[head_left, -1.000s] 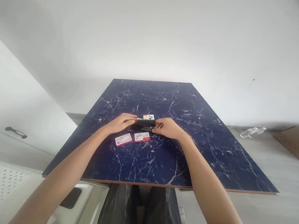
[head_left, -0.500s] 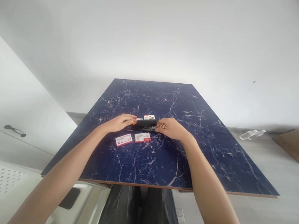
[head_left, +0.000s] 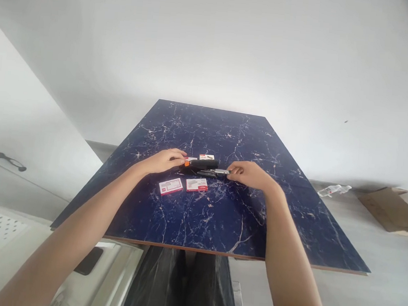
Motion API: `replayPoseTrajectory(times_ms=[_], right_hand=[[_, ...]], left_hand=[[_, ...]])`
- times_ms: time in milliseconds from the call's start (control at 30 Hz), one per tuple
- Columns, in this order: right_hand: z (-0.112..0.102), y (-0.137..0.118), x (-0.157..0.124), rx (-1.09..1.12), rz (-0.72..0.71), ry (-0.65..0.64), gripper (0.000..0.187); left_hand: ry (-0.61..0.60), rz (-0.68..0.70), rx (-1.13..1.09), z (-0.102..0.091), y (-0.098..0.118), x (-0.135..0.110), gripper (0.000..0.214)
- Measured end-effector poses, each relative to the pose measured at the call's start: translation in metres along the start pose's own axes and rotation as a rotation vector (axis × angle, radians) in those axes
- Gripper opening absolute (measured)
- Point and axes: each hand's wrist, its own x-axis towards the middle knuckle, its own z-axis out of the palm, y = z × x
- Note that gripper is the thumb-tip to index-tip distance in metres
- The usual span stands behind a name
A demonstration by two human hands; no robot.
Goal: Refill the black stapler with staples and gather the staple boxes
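Note:
A black stapler (head_left: 205, 164) with an orange part at its left end lies crosswise on the dark blue marbled table (head_left: 201, 219). My left hand (head_left: 167, 161) is closed on that left end. Out of the stapler's right end sticks a silver metal staple tray (head_left: 221, 171), its tip pinched between the fingers of my right hand (head_left: 247, 173). Nearer to me lie two red-and-white staple boxes, one box on the left (head_left: 170, 186) and another box (head_left: 197, 185) beside it. Behind the stapler a further small white box (head_left: 207, 157) shows partly, and a red-and-white edge appears by my left fingers.
The table's far edge stands near a white wall (head_left: 212, 54). A cardboard box (head_left: 392, 207) and a clear plastic bottle (head_left: 334, 190) are on the floor at the right. To the left are a white cabinet (head_left: 22, 108) and a dark phone-like slab (head_left: 89, 260) on a pale surface.
My right hand has moved to the right, away from the stapler's body, and the silver tray now sticks out. My left hand keeps its hold. The whole view has tilted slightly.

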Motion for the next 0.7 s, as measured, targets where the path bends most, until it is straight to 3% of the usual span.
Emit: replayPoseTrajectory(times_ms=[67,167,300,367,467,567,633,700], right_hand=[[-0.009,0.000,-0.008,-0.044,0.023,0.073,0.017],[-0.011,-0.020,-0.016,0.008,-0.067,0.132,0.017],[0.016,-0.058,-0.016,0.060,-0.205,-0.079,0.031],[0.033,-0.069,-0.012,-0.009,-0.230,-0.111,0.038],[0.046,-0.071,-0.005,-0.049,-0.238,-0.096,0.031],[0.043,-0.065,-0.003,0.035,-0.230,0.003,0.030],[0.039,-0.062,-0.003,0.108,-0.218,0.122,0.038],[0.037,-0.061,-0.003,0.166,-0.214,0.226,0.045]], left_hand=[[0.036,-0.009,-0.031,-0.001,-0.003,-0.001,0.044],[0.146,-0.080,-0.118,0.000,-0.007,-0.001,0.043],[0.241,-0.119,-0.200,0.003,-0.008,0.001,0.037],[0.293,-0.111,-0.219,0.005,-0.006,0.001,0.035],[0.509,-0.083,-0.201,0.005,0.001,-0.002,0.035],[0.713,-0.038,-0.122,0.000,0.014,-0.009,0.036],[0.636,0.027,-0.048,-0.004,0.028,-0.015,0.034],[0.439,0.101,-0.045,-0.004,0.044,-0.020,0.035]])
